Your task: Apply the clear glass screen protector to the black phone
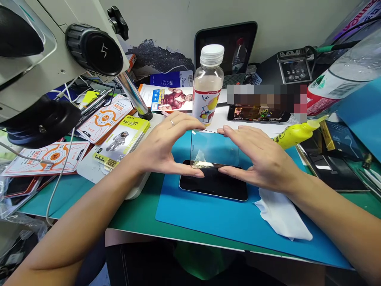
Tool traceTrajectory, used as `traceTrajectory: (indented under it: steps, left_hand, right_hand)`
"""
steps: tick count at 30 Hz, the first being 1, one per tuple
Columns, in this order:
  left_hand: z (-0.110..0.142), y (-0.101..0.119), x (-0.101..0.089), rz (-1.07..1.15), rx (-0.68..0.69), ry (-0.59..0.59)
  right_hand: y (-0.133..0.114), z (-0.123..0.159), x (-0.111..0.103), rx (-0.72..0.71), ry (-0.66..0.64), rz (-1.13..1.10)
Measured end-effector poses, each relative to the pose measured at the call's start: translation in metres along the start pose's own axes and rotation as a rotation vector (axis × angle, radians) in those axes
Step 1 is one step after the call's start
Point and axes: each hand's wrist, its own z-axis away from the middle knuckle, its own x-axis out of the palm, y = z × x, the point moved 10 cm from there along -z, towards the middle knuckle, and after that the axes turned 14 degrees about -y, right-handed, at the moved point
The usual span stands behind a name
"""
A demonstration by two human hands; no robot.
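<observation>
A clear glass screen protector [214, 147] is held up between both hands, tilted above a phone. My left hand [166, 145] grips its left end, thumb at the lower edge and fingers at the upper edge. At the other end, my right hand [258, 159] holds the same sheet between thumb and fingers. Under it a smartphone [214, 186] with a dark screen lies flat on the blue mat [190, 212]; its upper part is partly covered by the glass and the thumbs. A crumpled white wipe [281, 214] rests on the mat below my right wrist.
A microscope [89, 47] overhangs the left side. Behind the hands stand a capped bottle [207, 85] and a lit phone [258, 114]. A yellow squeeze bottle [297, 134] lies right. Battery packs [122, 139] and screen boxes [50, 157] are piled left.
</observation>
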Motion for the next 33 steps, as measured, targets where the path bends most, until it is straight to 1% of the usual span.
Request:
traceTrajectory:
  steps: [5, 11, 15, 17, 20, 25, 29, 33]
  left_hand:
    - [0.0, -0.002, -0.001, 0.019, -0.006, 0.008]
    - [0.003, -0.009, 0.0, 0.049, -0.058, -0.015]
    - [0.003, -0.01, -0.001, 0.128, -0.096, 0.038]
    - [0.001, -0.006, 0.0, 0.178, -0.081, 0.051]
    - [-0.003, 0.003, 0.004, 0.204, -0.032, 0.037]
    - [-0.007, 0.015, 0.009, 0.108, 0.01, -0.009]
    - [-0.011, 0.024, 0.013, 0.04, 0.012, -0.019]
    - [-0.012, 0.031, 0.017, 0.028, 0.028, -0.001]
  right_hand:
    - [0.002, 0.002, -0.002, 0.007, 0.017, -0.031]
    - [0.005, 0.003, -0.01, 0.032, 0.066, -0.104]
    - [0.003, 0.003, -0.01, 0.034, 0.091, -0.107]
    - [0.001, 0.003, -0.008, 0.034, 0.093, -0.117]
    - [-0.005, 0.002, -0.008, 0.016, 0.1, -0.12]
    - [-0.006, 0.0, -0.005, 0.025, 0.064, -0.168]
    - [-0.004, 0.001, -0.003, 0.038, 0.094, -0.286]
    - [-0.007, 0.0, -0.004, -0.005, 0.145, -0.294]
